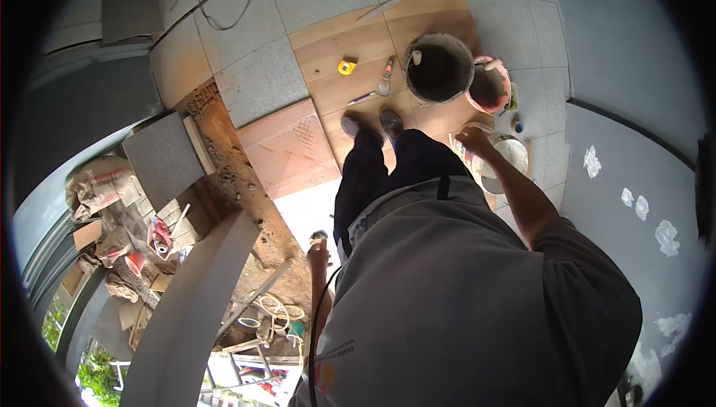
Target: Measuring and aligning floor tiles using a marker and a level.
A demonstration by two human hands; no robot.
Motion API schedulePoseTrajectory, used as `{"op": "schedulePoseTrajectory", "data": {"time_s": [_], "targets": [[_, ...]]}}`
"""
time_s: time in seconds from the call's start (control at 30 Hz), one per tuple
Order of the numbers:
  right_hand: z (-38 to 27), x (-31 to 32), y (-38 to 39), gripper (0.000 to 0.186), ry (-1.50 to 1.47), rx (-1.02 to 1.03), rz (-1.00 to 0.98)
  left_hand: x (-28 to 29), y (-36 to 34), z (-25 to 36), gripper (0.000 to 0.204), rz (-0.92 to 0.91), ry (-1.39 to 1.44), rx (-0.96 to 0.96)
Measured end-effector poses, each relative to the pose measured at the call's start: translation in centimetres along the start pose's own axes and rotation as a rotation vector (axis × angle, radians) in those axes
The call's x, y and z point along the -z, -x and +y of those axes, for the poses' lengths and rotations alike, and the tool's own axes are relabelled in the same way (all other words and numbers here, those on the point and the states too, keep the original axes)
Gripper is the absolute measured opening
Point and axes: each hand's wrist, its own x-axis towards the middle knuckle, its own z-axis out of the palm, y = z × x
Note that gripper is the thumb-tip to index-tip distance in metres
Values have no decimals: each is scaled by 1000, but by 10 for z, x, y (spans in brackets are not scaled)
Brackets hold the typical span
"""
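Note:
My right hand (475,139) is closed at the rim of a pale bucket (526,155), which stands to the right of my legs. Grey contents show inside this bucket. Down at my left side, my left hand (318,257) has its fingers curled around a small dark and pale thing (318,238), too small to make out. Ahead of my shoes lie a scraper with an orange handle (385,76), a blue and white pen-like stick (362,99) and a yellow tape measure (347,67). A large dark bucket (440,97) and a pink bucket of grey mix (504,105) stand beyond.
Wood-look boards (335,34) cover part of the grey tiled floor (246,4). A reddish tile (287,146) lies left of my feet, beside a strip of bare soil (231,172). Rubble, bags, a leaning grey tile (164,159) and a ladder (235,370) are on the left.

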Motion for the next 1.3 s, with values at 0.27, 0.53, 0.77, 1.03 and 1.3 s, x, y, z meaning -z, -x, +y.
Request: {"op": "schedulePoseTrajectory", "data": {"time_s": [0.27,0.53,0.77,1.03,1.3], "targets": [[-70,6,-13,36,-107,-103,47,73,-92,8,50,124,29,-69],[-118,53,-81,38,-46,-86,29,84,-117,91,49,166,121,-178],[-172,151,-241,36,174,59,6,58,-112,162,33,97,313,-115],[-280,199,-619,35,441,338,102,-15,-74,251,29,41,34,-172],[-373,155,-969,35,734,380,-48,-39,-80,329,33,-94,141,317]]}}
